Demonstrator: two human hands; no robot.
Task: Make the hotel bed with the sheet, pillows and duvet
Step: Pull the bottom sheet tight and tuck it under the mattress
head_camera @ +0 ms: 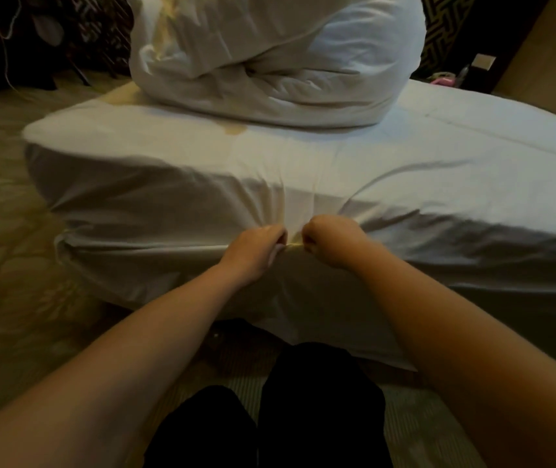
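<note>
At the centre of the view, on the near edge of the bed (523, 315), we see the left hand (256, 252) and the right hand (329, 241) side by side, almost touching. Each grip is clenched on a fold of the white sheet (303, 157), with the fingers curled into the cloth where the mattress top meets its side. Creases fan out from the two fists toward 12 o'clock. The sheet covers the mattress top and hangs down its near side. At 12 o'clock, well apart from the hands, the bundled white duvet (269, 62) sits heaped on the sheet. Patterned carpet (6, 214) lies at 9 o'clock beside the bed. At 6 o'clock we see the person's dark trousers (317, 417), just beside the bed's near face. A small pink object (442, 79) at 1 o'clock is too blurred to identify.
</note>
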